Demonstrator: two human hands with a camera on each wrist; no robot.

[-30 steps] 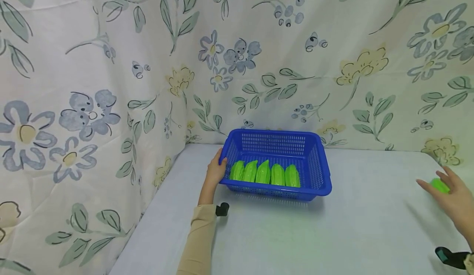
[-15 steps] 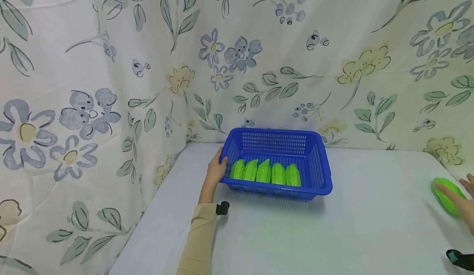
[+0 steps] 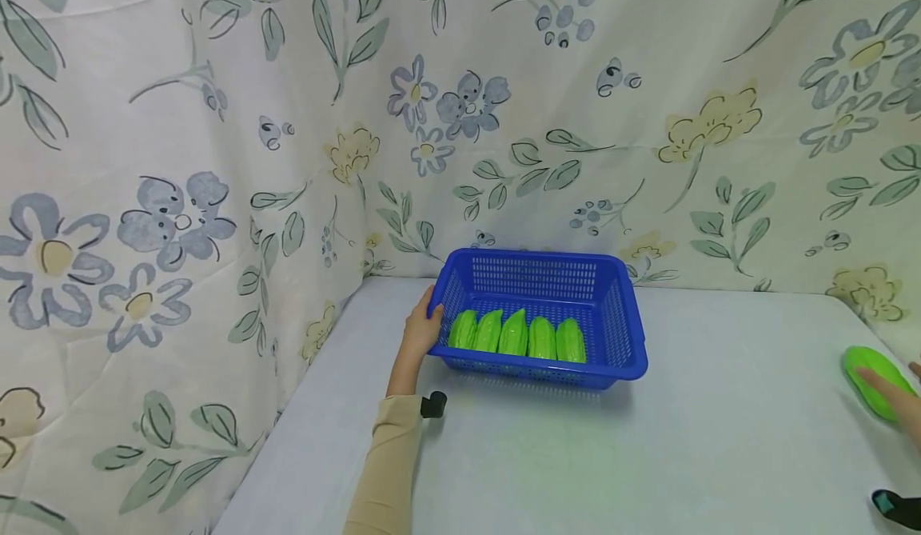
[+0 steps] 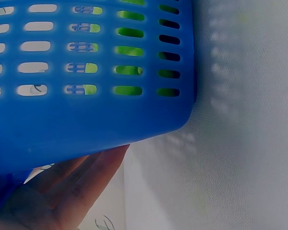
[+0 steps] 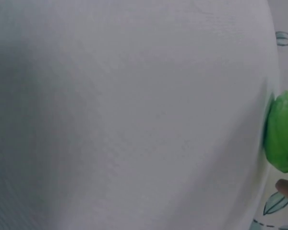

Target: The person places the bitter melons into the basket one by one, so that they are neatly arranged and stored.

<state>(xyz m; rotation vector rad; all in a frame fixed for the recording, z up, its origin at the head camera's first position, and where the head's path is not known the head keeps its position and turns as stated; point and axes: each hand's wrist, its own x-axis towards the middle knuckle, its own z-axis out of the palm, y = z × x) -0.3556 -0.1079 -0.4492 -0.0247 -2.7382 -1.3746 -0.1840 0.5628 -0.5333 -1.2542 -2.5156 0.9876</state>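
A blue slotted plastic basket point(image 3: 532, 369) stands on the white table. Inside, a row of several bright green ridged gourds, looking like bitter melons point(image 3: 513, 333), lies along its near side. My left hand point(image 3: 420, 331) grips the basket's left rim; the left wrist view shows its fingers point(image 4: 93, 179) under the basket's edge. Far right, another green bitter melon point(image 3: 876, 383) lies on the table. My right hand point(image 3: 899, 403) is by it with a straight thumb across the front of the melon, while most of the hand falls outside the head view.
White cloth covers the table point(image 3: 719, 439). A curtain point(image 3: 576, 119) with leaf and flower prints hangs behind and at the left, close to the basket's far side. Black wrist-worn devices point(image 3: 433, 405) show at both wrists.
My right hand has shifted right and toward me from over the green melon, which now shows more of its length. The left hand and the basket stay in place.
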